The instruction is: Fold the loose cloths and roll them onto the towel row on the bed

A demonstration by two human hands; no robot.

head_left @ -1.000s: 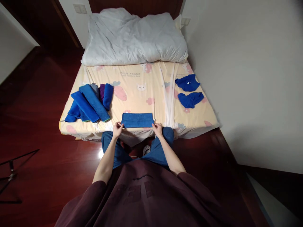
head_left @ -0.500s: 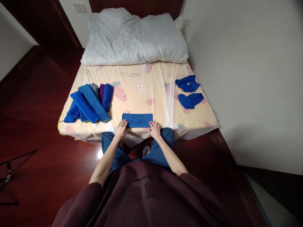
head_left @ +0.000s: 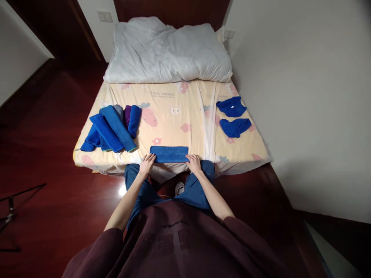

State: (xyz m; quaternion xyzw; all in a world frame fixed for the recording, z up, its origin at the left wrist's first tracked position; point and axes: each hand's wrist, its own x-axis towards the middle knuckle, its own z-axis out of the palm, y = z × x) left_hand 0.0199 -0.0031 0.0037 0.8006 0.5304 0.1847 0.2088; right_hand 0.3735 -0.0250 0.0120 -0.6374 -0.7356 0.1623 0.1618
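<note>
A blue towel (head_left: 169, 154), folded into a long flat strip, lies at the near edge of the bed, parallel to it. Around its left end, at the near corner, the fingers of my left hand (head_left: 147, 163) are closed. My right hand (head_left: 193, 163) grips the opposite end, fingertips on the near right corner. Both thumbs are hard to make out.
Rolled towels (head_left: 114, 129), mostly blue with purple and grey ones, are heaped on the bed's left side. Two crumpled blue cloths (head_left: 234, 127) lie at right. A white quilt (head_left: 171, 52) fills the head of the patterned bed (head_left: 174, 123). A black stand (head_left: 11, 204) is on the floor.
The folded towel has come slightly nearer to me, toward the bed's edge. My right hand has shifted outward from on top of the towel to its right end. The view has tilted a little.
</note>
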